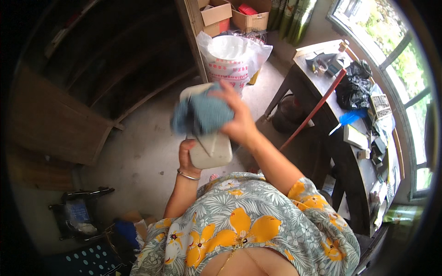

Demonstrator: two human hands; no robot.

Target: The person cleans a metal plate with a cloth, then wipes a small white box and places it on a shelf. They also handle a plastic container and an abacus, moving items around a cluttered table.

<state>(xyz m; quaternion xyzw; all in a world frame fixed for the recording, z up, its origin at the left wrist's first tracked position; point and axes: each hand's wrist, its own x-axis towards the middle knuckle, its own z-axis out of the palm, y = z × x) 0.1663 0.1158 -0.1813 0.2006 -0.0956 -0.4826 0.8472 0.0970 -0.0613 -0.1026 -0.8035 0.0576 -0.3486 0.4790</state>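
Note:
A cream-coloured, box-like object with rounded corners (212, 155) is held up in front of my body; its exact kind cannot be told. My left hand (188, 157) grips its lower left side, the thumb on top and the other fingers hidden beneath. Over its upper part lies a blue-grey cloth (207, 112), bunched and blurred. My right hand (238, 115) holds this cloth from the right, fingers spread across it. The cloth hides much of the object's upper face; one far corner shows beyond it.
A white plastic sack (226, 67) and open cardboard boxes (250, 21) stand ahead. At the right is a dark table (316, 81) bearing a black plastic bag (354, 86) and other items; a red pole (312, 110) leans on it. Wooden furniture (62, 117) stands left, a black folding chair (81, 214) lower left.

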